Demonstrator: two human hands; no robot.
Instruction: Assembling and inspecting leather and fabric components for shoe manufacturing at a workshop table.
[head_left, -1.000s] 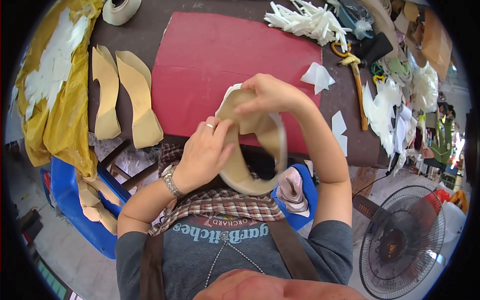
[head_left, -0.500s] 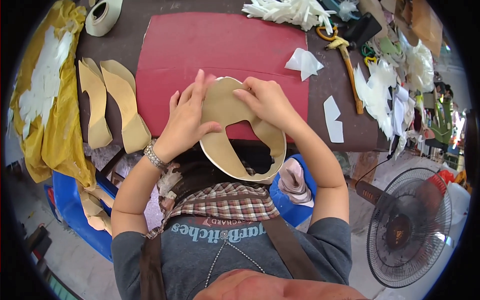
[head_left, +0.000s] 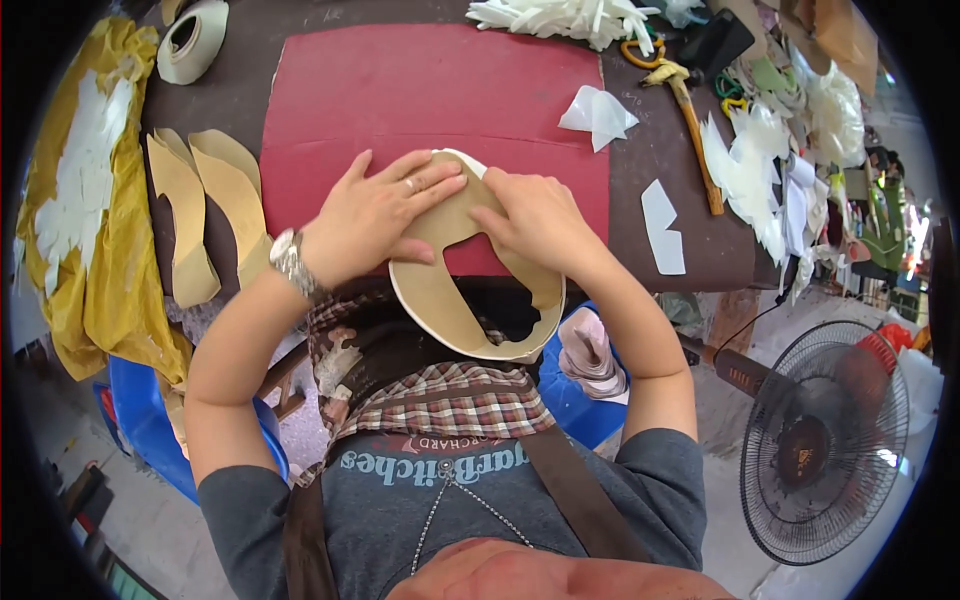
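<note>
The left grip point(head_left: 375, 215) is lying palm down in the frame's upper middle, fingers point(head_left: 440, 178) pointing right; just beside it, I'm seeing the right grip point(head_left: 530, 215) sitting curled, both elbows point(head_left: 672, 375) bending outward.

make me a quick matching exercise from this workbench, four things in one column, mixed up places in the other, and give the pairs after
Things
1. tan piece with a cut-out
2. wooden-handled tool
3. fan
4. pale roll

Places
A. off the table, at the lower right of the view
B. on the table, left of the red board
C. between the left hand and the right hand, touched by both
D. lying on the table, right of the red board

Pairs
1-C, 2-D, 3-A, 4-B
</note>
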